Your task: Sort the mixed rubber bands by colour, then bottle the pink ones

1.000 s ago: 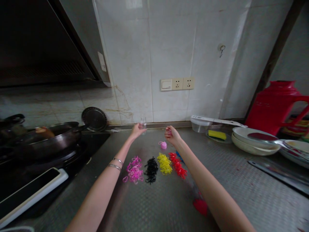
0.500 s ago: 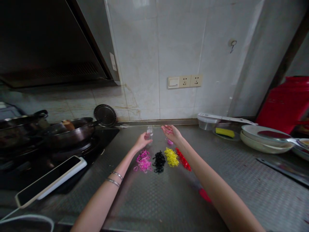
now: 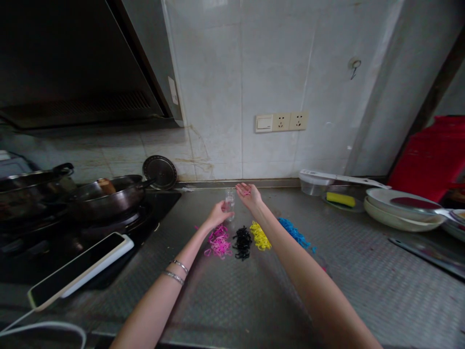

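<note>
My left hand (image 3: 218,213) is closed around a small clear bottle (image 3: 229,198) that stands upright near the back of the counter. Close to its mouth, on the right, my right hand (image 3: 250,196) is turned palm up with its fingers stretched out. A few pink rubber bands (image 3: 247,193) lie in that palm. In front of the hands are loose piles: pink bands (image 3: 219,242), black bands (image 3: 242,242), yellow bands (image 3: 260,236) and, right of my forearm, blue bands (image 3: 293,233). My right forearm covers part of the counter between yellow and blue.
On the left are a stove with a pan (image 3: 109,194) and a phone-like device (image 3: 80,269) with a white cable. At the right stand a plastic container (image 3: 315,186), a yellow sponge (image 3: 340,199), stacked bowls (image 3: 403,215) and a knife-like blade (image 3: 425,254).
My right hand has moved left, closer to the bottle's mouth. Its forearm now hides the red bands and the pink object behind them, while the blue pile has come into sight.
</note>
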The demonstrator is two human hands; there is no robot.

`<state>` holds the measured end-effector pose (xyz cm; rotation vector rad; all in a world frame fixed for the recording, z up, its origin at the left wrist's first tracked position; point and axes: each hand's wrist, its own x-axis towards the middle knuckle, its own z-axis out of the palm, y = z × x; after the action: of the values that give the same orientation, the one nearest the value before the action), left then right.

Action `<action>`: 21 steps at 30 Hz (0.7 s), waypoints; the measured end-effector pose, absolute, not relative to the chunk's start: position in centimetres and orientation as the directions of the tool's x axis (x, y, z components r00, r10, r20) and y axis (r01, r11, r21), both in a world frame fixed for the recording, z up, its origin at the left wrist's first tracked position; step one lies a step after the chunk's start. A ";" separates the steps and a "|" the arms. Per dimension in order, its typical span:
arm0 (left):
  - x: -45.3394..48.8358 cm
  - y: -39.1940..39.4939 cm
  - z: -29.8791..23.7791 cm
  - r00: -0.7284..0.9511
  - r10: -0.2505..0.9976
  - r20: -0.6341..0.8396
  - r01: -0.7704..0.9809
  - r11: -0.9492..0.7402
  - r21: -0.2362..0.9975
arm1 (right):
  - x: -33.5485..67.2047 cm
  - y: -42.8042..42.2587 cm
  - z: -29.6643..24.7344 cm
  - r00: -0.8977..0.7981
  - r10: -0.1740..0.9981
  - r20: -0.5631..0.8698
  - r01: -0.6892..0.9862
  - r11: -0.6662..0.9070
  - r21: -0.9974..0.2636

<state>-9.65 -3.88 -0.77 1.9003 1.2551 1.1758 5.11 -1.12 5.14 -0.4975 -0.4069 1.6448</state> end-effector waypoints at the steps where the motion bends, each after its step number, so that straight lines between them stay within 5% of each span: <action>1: -9.6 -4.0 -0.7 0.170 0.919 0.355 0.423 -0.393 0.816 | 4.9 -1.1 5.4 -0.098 0.992 -0.084 -0.832 -0.127 -0.540; 21: -9.1 -4.6 -0.2 0.170 0.911 0.376 0.528 -0.406 0.746 | 2.0 -1.0 7.7 -0.056 0.998 0.040 -0.640 -0.005 -0.769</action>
<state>-9.07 -4.59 -0.17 2.0043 1.3570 1.1388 2.02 -0.99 7.72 -0.6386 -0.7359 1.4935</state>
